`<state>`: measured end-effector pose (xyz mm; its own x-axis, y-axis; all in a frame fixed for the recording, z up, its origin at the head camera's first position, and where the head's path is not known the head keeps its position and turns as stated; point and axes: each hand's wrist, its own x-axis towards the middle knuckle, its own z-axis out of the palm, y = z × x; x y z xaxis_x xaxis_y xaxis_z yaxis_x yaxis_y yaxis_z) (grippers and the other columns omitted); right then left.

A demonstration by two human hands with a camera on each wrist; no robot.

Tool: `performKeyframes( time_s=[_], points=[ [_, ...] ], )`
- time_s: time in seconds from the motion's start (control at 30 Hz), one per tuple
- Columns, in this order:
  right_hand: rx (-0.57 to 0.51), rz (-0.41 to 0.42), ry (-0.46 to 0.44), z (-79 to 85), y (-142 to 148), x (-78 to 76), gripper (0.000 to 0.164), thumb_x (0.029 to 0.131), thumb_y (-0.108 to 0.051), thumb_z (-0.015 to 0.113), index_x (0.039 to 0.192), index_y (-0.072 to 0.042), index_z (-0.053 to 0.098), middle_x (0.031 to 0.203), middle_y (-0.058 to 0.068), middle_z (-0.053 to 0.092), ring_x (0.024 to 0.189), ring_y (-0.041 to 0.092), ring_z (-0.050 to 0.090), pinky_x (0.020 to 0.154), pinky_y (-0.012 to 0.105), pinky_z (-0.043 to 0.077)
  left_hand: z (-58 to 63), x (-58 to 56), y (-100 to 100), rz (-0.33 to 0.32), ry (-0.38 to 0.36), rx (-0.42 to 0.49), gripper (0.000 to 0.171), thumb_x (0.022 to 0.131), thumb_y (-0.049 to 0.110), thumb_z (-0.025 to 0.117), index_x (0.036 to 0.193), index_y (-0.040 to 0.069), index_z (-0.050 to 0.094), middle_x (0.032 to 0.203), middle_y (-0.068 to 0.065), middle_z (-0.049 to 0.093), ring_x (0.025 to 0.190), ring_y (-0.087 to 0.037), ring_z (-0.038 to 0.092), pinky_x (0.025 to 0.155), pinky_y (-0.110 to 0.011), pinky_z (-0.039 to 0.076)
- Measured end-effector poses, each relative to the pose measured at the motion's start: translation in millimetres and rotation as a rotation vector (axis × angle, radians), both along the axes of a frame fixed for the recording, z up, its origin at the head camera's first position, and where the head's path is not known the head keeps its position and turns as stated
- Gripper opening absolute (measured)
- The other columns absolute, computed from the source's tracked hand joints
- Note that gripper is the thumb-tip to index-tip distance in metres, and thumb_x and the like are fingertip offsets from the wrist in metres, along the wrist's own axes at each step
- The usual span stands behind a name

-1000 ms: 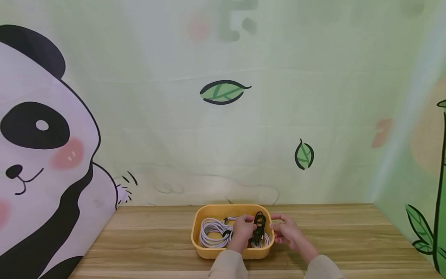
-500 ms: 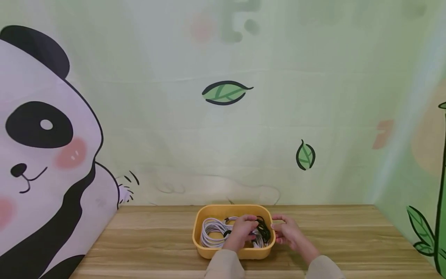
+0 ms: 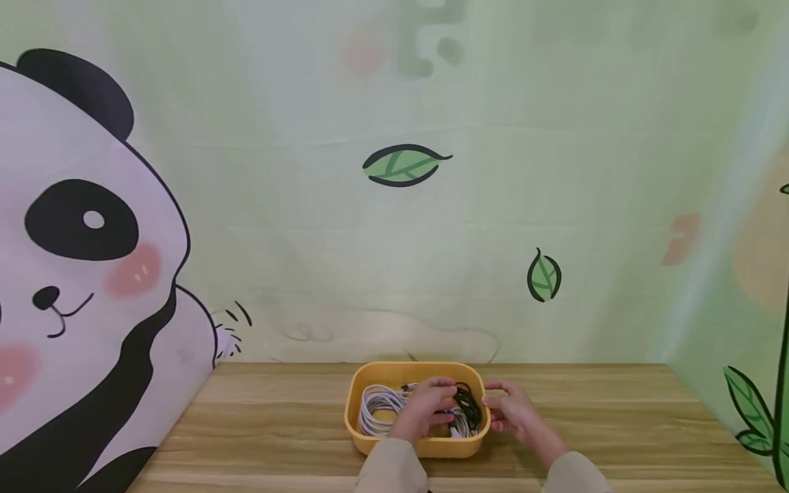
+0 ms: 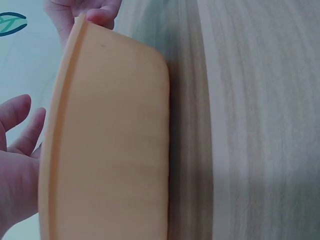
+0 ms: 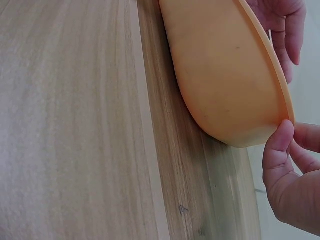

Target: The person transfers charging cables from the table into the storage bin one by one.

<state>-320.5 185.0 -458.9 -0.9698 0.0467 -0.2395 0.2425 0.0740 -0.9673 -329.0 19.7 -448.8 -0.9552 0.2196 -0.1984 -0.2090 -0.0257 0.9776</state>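
Observation:
A yellow bin (image 3: 453, 448) on the table holds several coiled cables. White cable (image 3: 374, 411) lies in loops on its left side. On the right, a black cable (image 3: 470, 405) rests on a smaller white cable bundle (image 3: 461, 426). My left hand (image 3: 425, 407) hovers inside the bin between the coils, fingers apart and holding nothing; it hides part of the contents. In the right wrist view, my right hand (image 5: 292, 175) pinches the bin's rim at its right end between thumb and fingers. The left wrist view shows mostly the bin's front wall (image 4: 110, 135).
The bin stands near the back of the wooden table (image 3: 277, 418), close to the backdrop wall (image 3: 296, 239) printed with a panda and leaves. Beige sleeves cover both forearms.
My left hand has let go of the black cable, which now lies at the bin's right side, and has drawn slightly left. The right hand stays at the rim.

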Motion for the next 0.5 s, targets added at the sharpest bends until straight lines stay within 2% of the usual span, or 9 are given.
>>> performKeyframes(
  time_s=[0.33, 0.5],
  points=[
    [-0.004, -0.004, -0.007, -1.7, 1, -1.8, 0.035, 0.084, -0.003, 0.052, 0.118, 0.000, 0.044, 0.058, 0.002, 0.054, 0.047, 0.009, 0.050, 0.042, 0.019, 0.041, 11.1, -4.7, -7, -0.064, -0.028, 0.013, 0.031, 0.086, 0.013, 0.053, 0.114, -0.001, 0.049, 0.106, -0.013, 0.056, 0.080, -0.019, 0.056, 0.064, -0.028, 0.051],
    [-0.020, 0.015, 0.003, -1.8, 1, -1.7, 0.036, 0.084, -0.003, 0.051, 0.118, 0.001, 0.043, 0.056, 0.001, 0.053, 0.046, 0.008, 0.049, 0.042, 0.020, 0.042, 20.8, -7.9, -12, -0.083, -0.032, 0.018, 0.034, 0.085, 0.012, 0.053, 0.116, -0.002, 0.048, 0.097, -0.010, 0.058, 0.077, -0.017, 0.056, 0.064, -0.026, 0.051]
  ],
)
